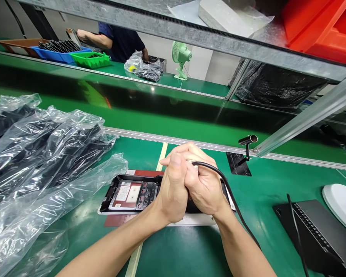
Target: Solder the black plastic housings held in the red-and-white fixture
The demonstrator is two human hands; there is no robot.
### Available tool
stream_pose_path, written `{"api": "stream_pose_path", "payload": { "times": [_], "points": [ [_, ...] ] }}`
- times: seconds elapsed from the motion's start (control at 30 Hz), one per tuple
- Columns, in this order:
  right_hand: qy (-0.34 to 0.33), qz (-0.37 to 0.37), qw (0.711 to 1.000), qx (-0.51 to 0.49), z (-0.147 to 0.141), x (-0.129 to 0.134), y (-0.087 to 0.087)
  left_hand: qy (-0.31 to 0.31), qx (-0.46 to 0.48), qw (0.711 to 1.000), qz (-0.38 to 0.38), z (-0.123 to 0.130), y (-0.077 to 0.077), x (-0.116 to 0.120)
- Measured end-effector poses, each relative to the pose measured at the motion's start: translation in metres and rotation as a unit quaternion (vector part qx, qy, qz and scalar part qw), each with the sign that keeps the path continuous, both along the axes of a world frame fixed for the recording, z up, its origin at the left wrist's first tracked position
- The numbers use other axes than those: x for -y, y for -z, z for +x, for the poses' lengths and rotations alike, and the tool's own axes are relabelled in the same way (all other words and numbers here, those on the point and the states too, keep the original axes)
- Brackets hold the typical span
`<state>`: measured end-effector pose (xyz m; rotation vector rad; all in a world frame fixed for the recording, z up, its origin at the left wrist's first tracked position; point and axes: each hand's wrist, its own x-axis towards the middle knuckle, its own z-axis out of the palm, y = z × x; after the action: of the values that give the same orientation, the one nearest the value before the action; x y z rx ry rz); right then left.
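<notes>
My left hand (174, 188) and my right hand (206, 184) are closed together, fingers wrapped, above the middle of a long black plastic housing (147, 195). A black cable (230, 186) leaves the top of my grip and curves down past my right wrist. The corded tool at its end is almost wholly hidden by my fingers, so its kind does not show. On the housing's left part are a white label and a cluster of round black parts. The housing lies on a reddish-brown mat (118, 220); my hands cover its middle.
Clear bags with black parts (60, 150) fill the left side. A small metal tube on a stand (248, 140) is behind right. Black panels (320, 234) and a white disc (341, 206) lie right. Overhead runs a metal shelf (161, 29). Across the bench, a person works near bins (90, 60).
</notes>
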<state>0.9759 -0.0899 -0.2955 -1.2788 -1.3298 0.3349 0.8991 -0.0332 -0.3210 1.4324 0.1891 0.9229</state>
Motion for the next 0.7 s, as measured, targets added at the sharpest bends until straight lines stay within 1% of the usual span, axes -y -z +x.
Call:
{"api": "stream_pose_path", "payload": {
  "times": [0.27, 0.5, 0.63, 0.7],
  "points": [
    [0.015, 0.011, 1.0, -0.002, 0.0001, -0.0012, 0.0034, 0.003, 0.014, 1.0, 0.013, -0.0007, 0.0003, -0.0013],
    [0.018, 0.025, 1.0, 0.001, 0.0008, -0.0017, 0.0068, -0.004, -0.013, 1.0, 0.007, -0.0011, 0.0078, -0.0028],
    [0.008, 0.039, 0.999, 0.009, 0.0016, -0.0022, 0.0078, -0.002, -0.008, 1.0, 0.01, -0.001, 0.0062, -0.0019],
    [0.008, 0.035, 0.999, 0.013, 0.0017, -0.002, 0.0071, -0.008, -0.011, 1.0, 0.004, -0.0007, 0.005, -0.0011]
  ]
}}
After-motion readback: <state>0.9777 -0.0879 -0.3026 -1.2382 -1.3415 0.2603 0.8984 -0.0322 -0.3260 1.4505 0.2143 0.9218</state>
